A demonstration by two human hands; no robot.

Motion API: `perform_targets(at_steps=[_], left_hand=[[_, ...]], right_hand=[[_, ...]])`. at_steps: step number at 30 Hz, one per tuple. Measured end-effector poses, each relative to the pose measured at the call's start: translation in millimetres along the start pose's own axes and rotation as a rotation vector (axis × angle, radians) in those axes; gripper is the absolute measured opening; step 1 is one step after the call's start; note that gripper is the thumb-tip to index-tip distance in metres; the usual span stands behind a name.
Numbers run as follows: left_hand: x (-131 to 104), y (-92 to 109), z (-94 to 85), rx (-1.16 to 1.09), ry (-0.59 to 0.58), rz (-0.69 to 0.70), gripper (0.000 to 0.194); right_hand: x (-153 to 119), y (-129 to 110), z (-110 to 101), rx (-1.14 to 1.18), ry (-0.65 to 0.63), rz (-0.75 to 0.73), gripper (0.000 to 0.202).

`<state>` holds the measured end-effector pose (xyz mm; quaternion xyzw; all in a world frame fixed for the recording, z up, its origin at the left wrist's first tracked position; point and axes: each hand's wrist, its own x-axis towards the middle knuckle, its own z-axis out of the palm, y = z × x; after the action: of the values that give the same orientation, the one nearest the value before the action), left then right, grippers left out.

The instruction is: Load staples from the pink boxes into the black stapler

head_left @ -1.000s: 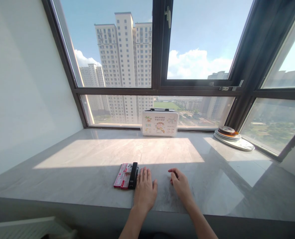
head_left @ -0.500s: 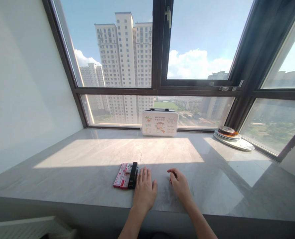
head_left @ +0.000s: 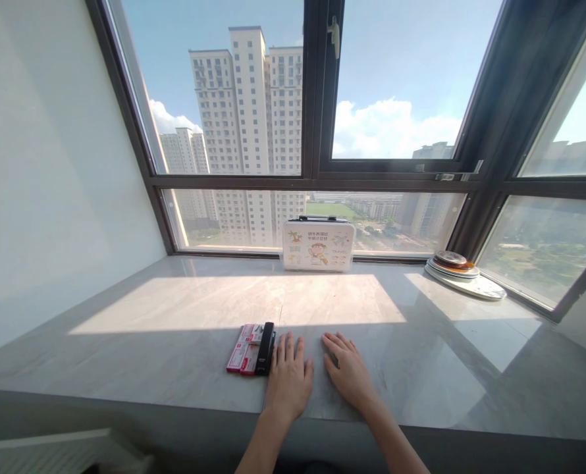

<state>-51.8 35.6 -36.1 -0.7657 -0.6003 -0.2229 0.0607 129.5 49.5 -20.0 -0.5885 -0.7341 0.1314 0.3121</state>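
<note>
My left hand (head_left: 288,380) lies flat on the grey marble-look sill (head_left: 174,355), palm down with the fingers stretched forward. Just to its left is a black stapler (head_left: 265,349), close against the index-side edge of nothing else but my little finger. Beside the stapler, on its left, lie small red and white boxes (head_left: 242,352), partly hidden by it. My right hand (head_left: 347,368) rests palm down to the right of my left hand, fingers extended and holding nothing. A gap of bare sill separates the two hands.
A white case with cartoon prints (head_left: 317,245) and a black handle stands against the window at the back. Several stacked round plates or lids (head_left: 463,276) lie in the right corner. The sill's front edge (head_left: 214,403) runs below my wrists. Dark window frames (head_left: 313,183) rise behind.
My right hand has gone from curled fingers to flat, spread fingers on the sill, shifting slightly left. My left hand, the stapler and the boxes stay in place.
</note>
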Motion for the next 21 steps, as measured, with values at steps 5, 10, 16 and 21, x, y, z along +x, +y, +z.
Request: perform_targets(at_steps=[5,10,16,21], left_hand=[[0,-1,-0.1,0.006,0.005,0.007,0.055],[1,0,0.0,0.009,0.013,0.015,0.054],[-26,6,-17.5,-0.023,-0.025,0.108,0.055],[-67,-12,-15.1,-0.082,-0.090,0.198,0.054]], right_hand=[[-6,-8,6,-0.120,-0.034,-0.018,0.053],[-16,-10,6,-0.151,-0.039,-0.005,0.054],[-10,-25,17,-0.064,0.086,0.103,0.046],[30,-98,53,0.219,0.123,0.062,0.050]])
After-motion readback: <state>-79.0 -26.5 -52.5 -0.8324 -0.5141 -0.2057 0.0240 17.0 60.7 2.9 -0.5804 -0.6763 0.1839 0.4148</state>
